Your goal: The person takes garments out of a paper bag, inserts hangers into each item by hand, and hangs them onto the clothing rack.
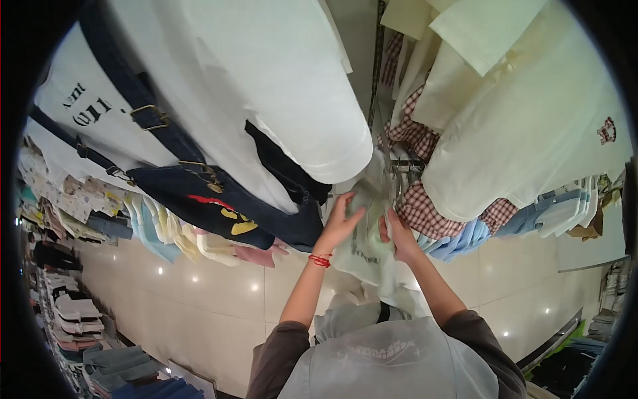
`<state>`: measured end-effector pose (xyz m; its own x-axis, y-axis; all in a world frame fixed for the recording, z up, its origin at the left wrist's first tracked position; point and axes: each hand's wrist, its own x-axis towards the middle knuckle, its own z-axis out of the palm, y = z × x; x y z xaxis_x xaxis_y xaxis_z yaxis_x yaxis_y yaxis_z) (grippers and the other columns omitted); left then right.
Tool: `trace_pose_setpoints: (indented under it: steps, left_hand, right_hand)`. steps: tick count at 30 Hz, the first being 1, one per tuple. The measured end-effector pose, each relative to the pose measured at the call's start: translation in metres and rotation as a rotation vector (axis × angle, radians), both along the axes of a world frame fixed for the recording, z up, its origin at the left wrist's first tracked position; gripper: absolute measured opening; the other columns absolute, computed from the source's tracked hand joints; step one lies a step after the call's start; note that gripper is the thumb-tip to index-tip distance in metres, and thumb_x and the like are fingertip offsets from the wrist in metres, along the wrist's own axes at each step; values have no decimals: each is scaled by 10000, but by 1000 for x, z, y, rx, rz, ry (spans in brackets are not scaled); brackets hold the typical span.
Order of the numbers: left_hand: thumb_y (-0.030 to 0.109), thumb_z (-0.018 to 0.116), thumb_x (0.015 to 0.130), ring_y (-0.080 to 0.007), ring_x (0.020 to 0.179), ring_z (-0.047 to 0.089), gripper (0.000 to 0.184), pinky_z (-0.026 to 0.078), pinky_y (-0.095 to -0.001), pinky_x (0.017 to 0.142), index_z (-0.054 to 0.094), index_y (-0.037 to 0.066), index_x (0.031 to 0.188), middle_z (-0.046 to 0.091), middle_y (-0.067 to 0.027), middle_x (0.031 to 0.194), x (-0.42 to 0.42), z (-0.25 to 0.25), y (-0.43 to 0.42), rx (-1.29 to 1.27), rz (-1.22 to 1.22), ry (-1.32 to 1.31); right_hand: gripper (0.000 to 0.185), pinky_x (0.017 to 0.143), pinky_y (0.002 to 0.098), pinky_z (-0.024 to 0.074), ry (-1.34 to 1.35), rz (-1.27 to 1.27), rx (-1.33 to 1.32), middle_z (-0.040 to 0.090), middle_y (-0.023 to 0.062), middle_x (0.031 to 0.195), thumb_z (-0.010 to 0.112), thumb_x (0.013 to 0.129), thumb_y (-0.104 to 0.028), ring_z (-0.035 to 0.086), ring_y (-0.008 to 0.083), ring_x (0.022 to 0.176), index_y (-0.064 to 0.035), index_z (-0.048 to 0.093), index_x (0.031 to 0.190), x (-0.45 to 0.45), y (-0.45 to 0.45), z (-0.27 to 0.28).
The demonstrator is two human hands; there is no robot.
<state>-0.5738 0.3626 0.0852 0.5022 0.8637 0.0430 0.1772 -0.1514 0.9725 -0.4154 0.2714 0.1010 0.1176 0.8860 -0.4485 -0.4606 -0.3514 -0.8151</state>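
A pale green, thin garment [364, 247] with dark lettering hangs between my hands, smeared by motion. My left hand [340, 223], with a red cord bracelet [319, 260] at the wrist, is at its left edge, the fingers closed on the cloth. On the opposite edge, my right hand [400, 237] grips the same garment, thumb toward its front. Part of the fingers is hidden by the fabric. Just left of my left hand is a dark denim overall [199, 206] over a white shirt [266, 86]. Red checked cloth [425, 211] is close to my right hand.
A metal rail [407, 166] runs among the hung clothes ahead. Cream shirts [525, 133] hang at the right. Pastel clothes [199, 245] line a rack at the left. Folded clothes [119, 362] are stacked at the lower left. Glossy tiled floor [199, 299] lies below.
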Motion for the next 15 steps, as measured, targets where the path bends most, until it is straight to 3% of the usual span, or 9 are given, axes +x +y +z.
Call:
trace_pose_setpoints:
  steps: [4, 6, 10, 15]
  left_hand:
    - [314, 619, 818, -283, 1170, 415, 665, 352, -350, 956, 298, -25, 1291, 412, -193, 1261, 34, -9, -15, 47, -129, -82]
    - [312, 649, 794, -315, 1128, 452, 714, 361, -347, 953, 292, -48, 1296, 429, -237, 1223, 50, -7, -21, -17, -158, -114]
    - [361, 692, 741, -343, 1144, 424, 815, 346, -382, 968, 268, -25, 1319, 391, -240, 1252, 58, -7, -32, 217, -101, -14]
    - [343, 752, 679, -379, 1191, 348, 898, 312, -404, 1000, 236, -24, 1316, 326, -248, 1277, 56, -31, -39, 338, -34, 113]
  right_hand:
    - [443, 580, 249, 378, -224, -143, 130, 454, 9, 672, 426, 909, -466, 434, 117, 614, -33, 515, 917, -3, 42, -19]
    - [441, 593, 251, 382, -202, -145, 119, 462, 12, 675, 426, 910, -465, 438, 122, 616, -33, 518, 911, 4, 55, -26]
    - [457, 601, 242, 391, -144, -199, 42, 476, 12, 672, 426, 906, -479, 452, 116, 622, -32, 522, 894, 8, 56, -14]
    - [500, 544, 212, 396, 13, -184, 24, 471, 3, 647, 446, 882, -521, 451, 93, 562, -26, 511, 921, 18, 73, -57]
